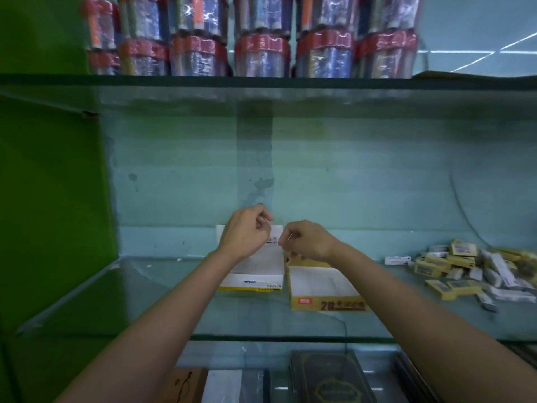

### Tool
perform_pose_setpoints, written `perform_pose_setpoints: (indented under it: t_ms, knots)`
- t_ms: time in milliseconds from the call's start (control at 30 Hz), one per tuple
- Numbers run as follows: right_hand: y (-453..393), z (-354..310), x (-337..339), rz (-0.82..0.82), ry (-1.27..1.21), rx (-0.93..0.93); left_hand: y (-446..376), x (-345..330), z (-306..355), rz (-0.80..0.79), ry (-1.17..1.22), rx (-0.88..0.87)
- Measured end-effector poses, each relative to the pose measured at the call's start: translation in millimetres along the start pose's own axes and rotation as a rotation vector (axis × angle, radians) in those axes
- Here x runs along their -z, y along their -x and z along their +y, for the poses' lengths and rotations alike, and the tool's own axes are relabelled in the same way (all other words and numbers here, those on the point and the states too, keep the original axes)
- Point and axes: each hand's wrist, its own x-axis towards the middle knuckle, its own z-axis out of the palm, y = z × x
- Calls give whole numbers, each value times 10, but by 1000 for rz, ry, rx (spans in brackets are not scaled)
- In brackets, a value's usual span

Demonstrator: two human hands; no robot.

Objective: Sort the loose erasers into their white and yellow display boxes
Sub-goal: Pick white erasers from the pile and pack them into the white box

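While both hands (247, 228) (305, 241) hover curled, the white box (255, 274) runs lengthwise toward the wall

Bare glass shelf (87, 301) left; eraser pile (465, 271) crowds right.

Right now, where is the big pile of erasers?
In the head view the pile of loose erasers lies at the right end of the glass shelf, to the right of the yellow display box and the right hand.
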Motion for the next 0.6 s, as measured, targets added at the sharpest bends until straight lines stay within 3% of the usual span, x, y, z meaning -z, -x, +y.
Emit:
perform_pose_setpoints:
  t_ms: [467,600]
  knots:
    - [854,1005,871,202,52,-240,-31,-1249,1185,-370,-50,-169]
    - [1086,1202,1143,269,253,-313,-42,-1563,1457,-413,-58,-262]
